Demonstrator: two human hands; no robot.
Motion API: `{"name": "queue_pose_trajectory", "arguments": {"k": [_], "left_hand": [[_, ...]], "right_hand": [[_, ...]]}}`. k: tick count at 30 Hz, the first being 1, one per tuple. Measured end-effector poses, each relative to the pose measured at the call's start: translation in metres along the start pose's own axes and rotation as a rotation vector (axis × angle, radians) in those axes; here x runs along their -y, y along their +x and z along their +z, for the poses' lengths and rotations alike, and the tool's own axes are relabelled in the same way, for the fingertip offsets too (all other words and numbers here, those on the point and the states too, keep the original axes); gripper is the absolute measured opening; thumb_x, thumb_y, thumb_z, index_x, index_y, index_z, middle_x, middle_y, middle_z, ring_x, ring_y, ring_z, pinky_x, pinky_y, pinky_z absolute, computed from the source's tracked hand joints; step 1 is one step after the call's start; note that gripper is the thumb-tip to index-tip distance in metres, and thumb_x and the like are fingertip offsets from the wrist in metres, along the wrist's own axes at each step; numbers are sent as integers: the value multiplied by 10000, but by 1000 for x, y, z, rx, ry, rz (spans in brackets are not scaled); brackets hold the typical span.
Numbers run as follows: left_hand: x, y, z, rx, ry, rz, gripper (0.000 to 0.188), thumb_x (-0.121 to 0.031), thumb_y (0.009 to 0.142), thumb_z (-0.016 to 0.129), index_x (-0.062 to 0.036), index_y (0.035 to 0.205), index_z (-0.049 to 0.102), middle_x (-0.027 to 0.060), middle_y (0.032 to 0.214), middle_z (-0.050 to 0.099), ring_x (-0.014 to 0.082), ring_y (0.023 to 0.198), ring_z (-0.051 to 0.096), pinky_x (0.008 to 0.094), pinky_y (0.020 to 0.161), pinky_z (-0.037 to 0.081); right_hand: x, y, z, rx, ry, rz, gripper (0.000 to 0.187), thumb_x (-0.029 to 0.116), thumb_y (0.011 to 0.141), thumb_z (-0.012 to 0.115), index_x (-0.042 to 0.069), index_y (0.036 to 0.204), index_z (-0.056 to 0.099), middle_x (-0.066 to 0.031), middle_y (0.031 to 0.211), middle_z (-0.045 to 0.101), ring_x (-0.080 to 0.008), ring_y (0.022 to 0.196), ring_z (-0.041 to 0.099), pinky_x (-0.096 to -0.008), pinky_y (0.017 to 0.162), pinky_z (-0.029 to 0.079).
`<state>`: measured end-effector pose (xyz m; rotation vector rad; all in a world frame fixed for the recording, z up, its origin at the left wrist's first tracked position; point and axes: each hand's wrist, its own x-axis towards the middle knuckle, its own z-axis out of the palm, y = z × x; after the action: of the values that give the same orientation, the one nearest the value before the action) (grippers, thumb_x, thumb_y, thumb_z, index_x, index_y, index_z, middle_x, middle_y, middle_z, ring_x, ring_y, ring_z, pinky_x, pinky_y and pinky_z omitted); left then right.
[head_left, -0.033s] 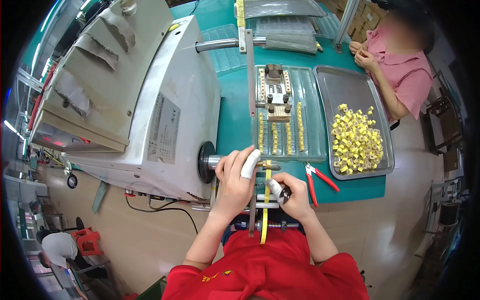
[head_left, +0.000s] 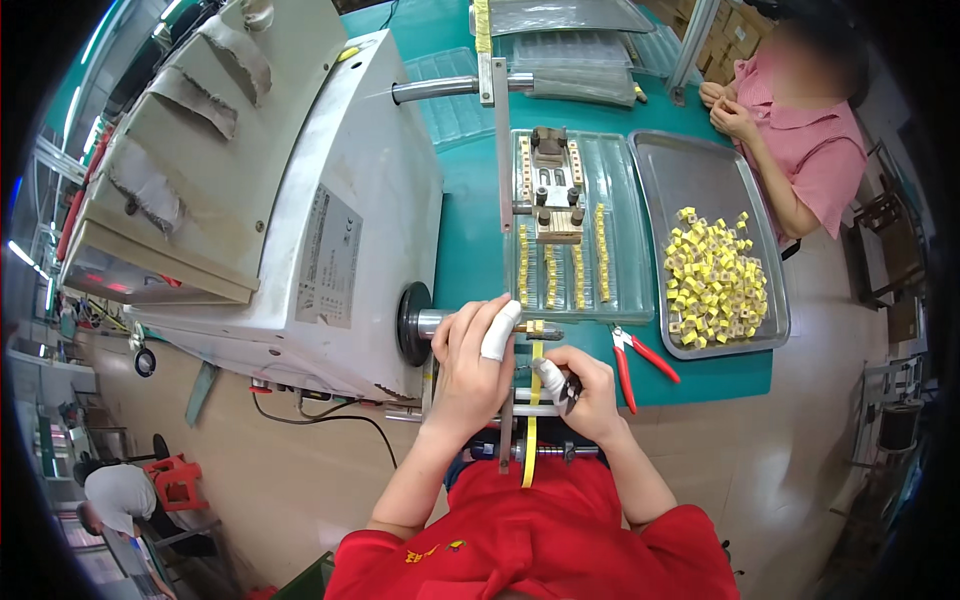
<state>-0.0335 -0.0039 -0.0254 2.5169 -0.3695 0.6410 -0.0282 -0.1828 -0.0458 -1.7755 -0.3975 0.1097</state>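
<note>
My left hand (head_left: pixel 472 365), a white cover on one finger, is curled over the metal spindle (head_left: pixel 430 323) of the machine; its thumb is hidden. Just right of its fingertips a small bobbin with yellow tape (head_left: pixel 535 327) sits on the spindle's end. Below it a strip of yellow tape (head_left: pixel 530 440) runs down toward my red shirt, its upper end slightly apart from the bobbin. Beside the strip, my right hand (head_left: pixel 592 395), also with a white-covered digit, is closed round a small black-handled tool (head_left: pixel 570 392), mostly hidden in the fingers.
A grey-white machine (head_left: pixel 370 200) stands left. On the green table lie red-handled pliers (head_left: pixel 640 360), a clear tray (head_left: pixel 625 270) with rows of bobbins under a metal fixture (head_left: pixel 557 190), and a metal tray (head_left: pixel 690 170) with heaped yellow bobbins (head_left: pixel 715 280). A co-worker (head_left: pixel 800 130) sits at far right.
The yellow strip, earlier running up to the bobbin without a break, now ends just below it with a small gap. Both hands have barely moved.
</note>
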Motion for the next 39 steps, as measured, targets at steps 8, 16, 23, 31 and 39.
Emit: {"name": "queue_pose_trajectory", "arguments": {"k": [8, 16, 23, 31, 39], "left_hand": [[4, -11, 0, -86, -40, 8, 374, 55, 836, 676, -22, 1201, 646, 92, 1266, 657, 301, 1244, 586, 460, 1092, 365], [7, -16, 6, -144, -63, 43, 475, 82, 785, 626, -36, 1244, 646, 113, 1277, 643, 312, 1231, 586, 491, 1070, 407], [5, -6, 0, -74, -31, 60, 392, 41, 760, 659, -70, 1133, 700, 78, 1223, 647, 289, 1167, 588, 459, 1023, 376], [-1, 14, -5, 26, -10, 65, 420, 35, 687, 600, -64, 1080, 710, 54, 1107, 655, 269, 1112, 578, 419, 977, 321], [-6, 36, -17, 151, -87, -49, 375, 75, 694, 551, -40, 1021, 695, 82, 912, 646, 256, 915, 605, 406, 877, 358]], "right_hand": [[-9, 2, 22, -218, 20, -159, 84, 14, 901, 688, 1, 964, 634, -74, 785, 642, -134, 641, 628, -262, 577, 474], [-14, 4, 24, -205, 95, -75, 90, -18, 899, 674, -5, 977, 632, -63, 780, 635, -107, 650, 617, -245, 590, 466], [-17, 5, 25, -219, 91, -64, 99, -23, 887, 679, 0, 969, 628, -62, 769, 630, -105, 643, 607, -248, 588, 464], [0, 2, 25, -241, 1, -17, 180, -58, 837, 682, 0, 1002, 641, -84, 788, 642, -127, 650, 622, -269, 599, 479], [12, 2, 21, -274, -161, -8, 356, -143, 681, 611, -13, 1011, 642, -148, 854, 661, -286, 761, 662, -349, 653, 513]]}}
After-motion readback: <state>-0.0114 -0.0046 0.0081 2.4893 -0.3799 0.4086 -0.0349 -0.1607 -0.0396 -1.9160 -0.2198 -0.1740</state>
